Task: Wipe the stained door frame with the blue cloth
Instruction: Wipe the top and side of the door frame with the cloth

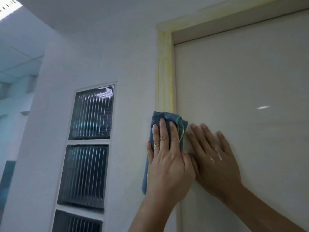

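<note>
The cream door frame [164,67] runs up the left side of the door and across its top, streaked with yellow stain from the corner down to the cloth. My left hand [167,158] presses a folded blue cloth [157,117] flat against the frame with straight fingers. The cloth's right edge shows yellow-green smears, and a strip of it hangs down under my palm. Beside it, my right hand [215,156] lies flat with spread fingers on the glossy door [242,81].
A white wall [130,56] lies left of the frame. A vertical column of ribbed glass blocks [92,114] is set into it. A ceiling light [8,10] glows at the top left.
</note>
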